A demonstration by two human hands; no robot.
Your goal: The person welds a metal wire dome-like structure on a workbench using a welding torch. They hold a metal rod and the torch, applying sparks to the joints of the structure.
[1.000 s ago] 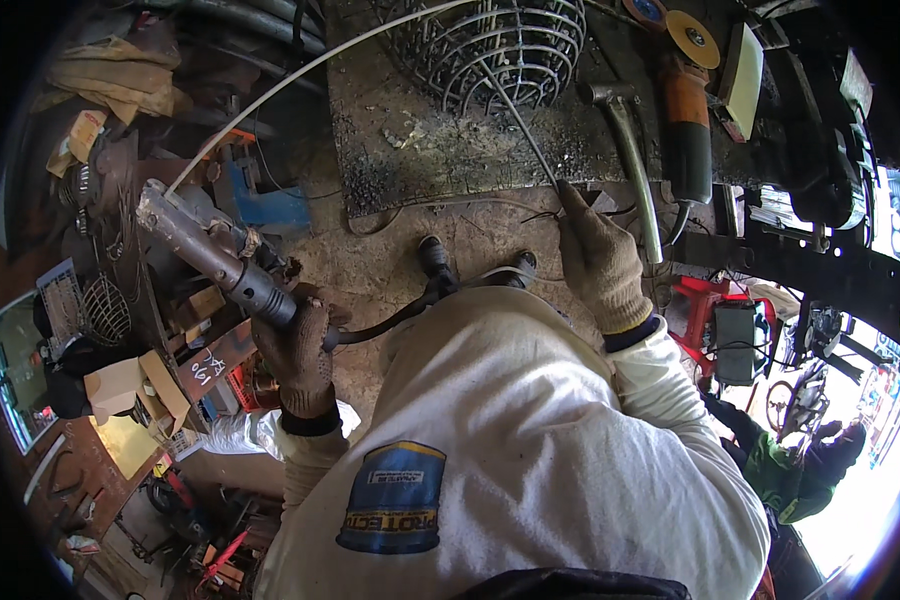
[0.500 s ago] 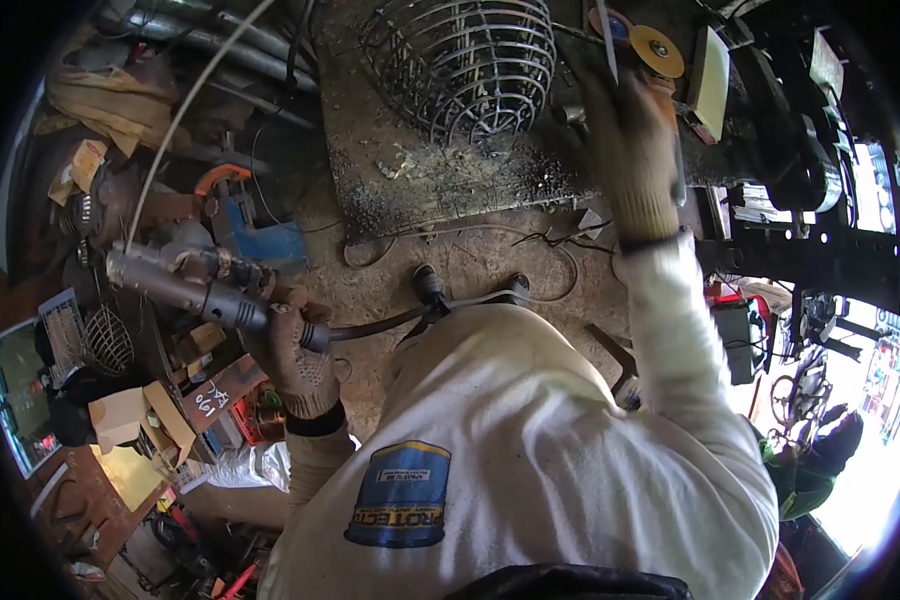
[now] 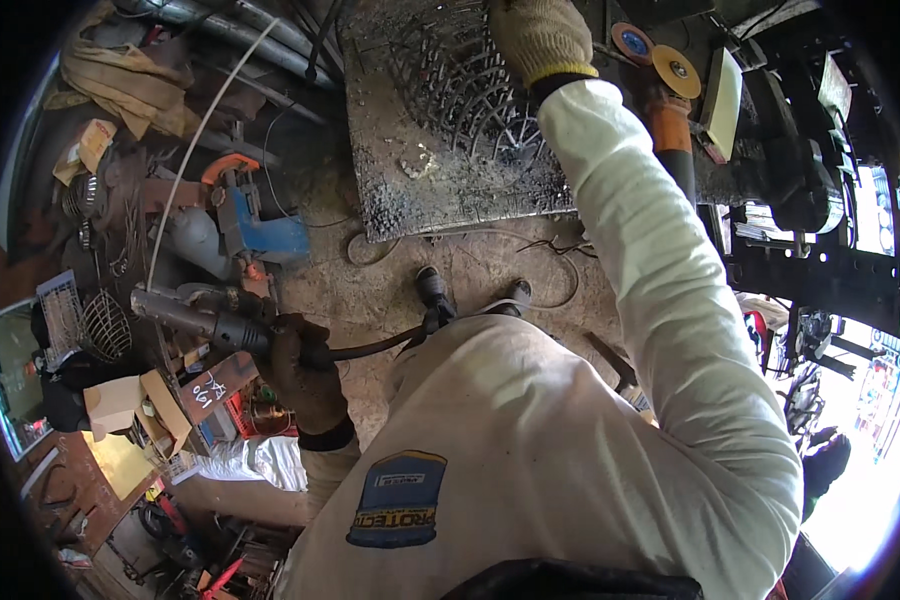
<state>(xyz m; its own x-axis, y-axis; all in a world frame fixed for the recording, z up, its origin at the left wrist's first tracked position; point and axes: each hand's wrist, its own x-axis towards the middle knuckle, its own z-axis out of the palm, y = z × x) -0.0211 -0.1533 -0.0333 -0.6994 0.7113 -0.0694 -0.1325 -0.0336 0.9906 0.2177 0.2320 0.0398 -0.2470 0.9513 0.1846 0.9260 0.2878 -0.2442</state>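
Note:
My left hand (image 3: 305, 370), in a dark-looking knit glove, is closed round the handle of a welding electrode holder (image 3: 205, 322). A long pale welding rod (image 3: 202, 130) rises from its far end, and a black cable leaves the handle toward my body. My right hand (image 3: 542, 40), in a beige knit glove, reaches over the right side of a rounded metal wire basket (image 3: 485, 110). Its fingers are partly cut off by the upper edge, so their grip is hidden. The basket rests on a grimy metal-topped table (image 3: 410, 205) strewn with dark grit.
Right of my right arm lies an orange angle grinder (image 3: 670, 125) with a yellow disc, beside a pale box (image 3: 722, 105). A blue and orange tool (image 3: 260, 225) stands at left, near a cardboard box (image 3: 120, 400). A cable (image 3: 570, 270) loops across the floor.
My right hand has swung left and away from me, from beside the grinder to the basket. The basket looks shifted or tilted. My left hand still holds the electrode holder.

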